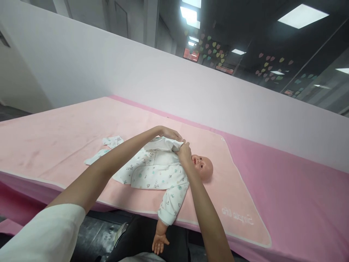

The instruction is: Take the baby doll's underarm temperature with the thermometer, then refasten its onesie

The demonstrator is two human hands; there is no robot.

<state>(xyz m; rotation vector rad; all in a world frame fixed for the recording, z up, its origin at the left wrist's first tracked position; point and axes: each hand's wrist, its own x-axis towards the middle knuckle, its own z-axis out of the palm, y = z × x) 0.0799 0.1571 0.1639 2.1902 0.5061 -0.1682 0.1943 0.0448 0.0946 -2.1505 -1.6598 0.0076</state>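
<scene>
A baby doll [205, 169] lies on its back on a peach-coloured mat, its head to the right. It wears a white printed baby jacket [159, 176] whose front flap is folded up at the far side. My left hand [169, 134] curls over the flap's far edge, fingers bent. Right beside it, near the doll's chin, my right hand [185, 151] pinches the cloth close to the neck. The fingertips of both hands nearly meet. One doll arm in a printed sleeve [174, 200] reaches past the near edge, its bare hand hanging down; the other arm is hidden.
The peach mat [240, 203] covers part of a pink-draped table [305, 182]. Printed trouser legs [96, 156] extend left from under the jacket. Behind the table rises a low white wall [169, 83] topped with dark glass. My legs are below the near edge.
</scene>
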